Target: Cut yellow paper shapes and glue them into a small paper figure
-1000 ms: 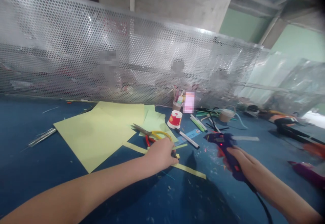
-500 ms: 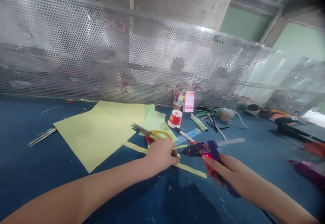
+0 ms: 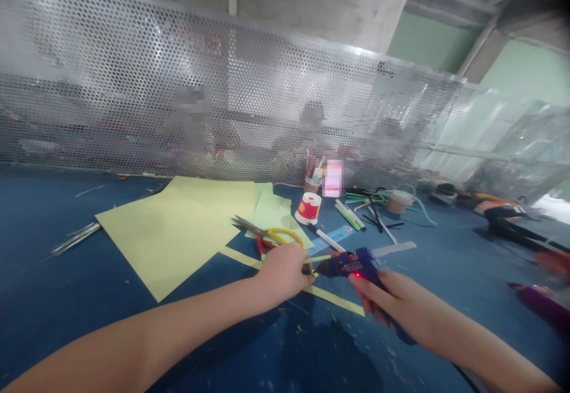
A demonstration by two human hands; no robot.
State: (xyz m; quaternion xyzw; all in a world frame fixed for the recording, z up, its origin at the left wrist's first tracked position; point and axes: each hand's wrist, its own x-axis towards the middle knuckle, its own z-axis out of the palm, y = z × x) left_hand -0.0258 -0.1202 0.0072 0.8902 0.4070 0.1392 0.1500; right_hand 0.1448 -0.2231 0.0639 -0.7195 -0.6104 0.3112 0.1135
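Note:
My right hand (image 3: 383, 298) is wrapped round a blue glue gun (image 3: 354, 264) with a small red light and a clear glue stick (image 3: 394, 249) at its back. The gun's nozzle points left, close to the fingertips of my left hand (image 3: 287, 271). Those fingers are pinched on a thin yellow-green paper strip (image 3: 318, 258); the exact fold at the fingertips is too small to tell. Beneath the left hand, a longer paper strip (image 3: 341, 302) lies on the blue table (image 3: 214, 345). Scissors with yellow handles (image 3: 285, 237) and a red-handled tool (image 3: 259, 246) lie just beyond it.
Large yellow paper sheets (image 3: 178, 227) cover the left middle. Behind the hands stand a red and white paper cup (image 3: 308, 209), a cup of pens (image 3: 312, 182) and a phone (image 3: 333, 177). Markers (image 3: 350, 215) lie nearby. A purple glue gun (image 3: 541, 304) is at the right; a perforated metal screen (image 3: 267, 102) stands behind.
My right hand has moved the blue glue gun slightly left, bringing its nozzle nearer to my left fingertips. My left hand has barely moved.

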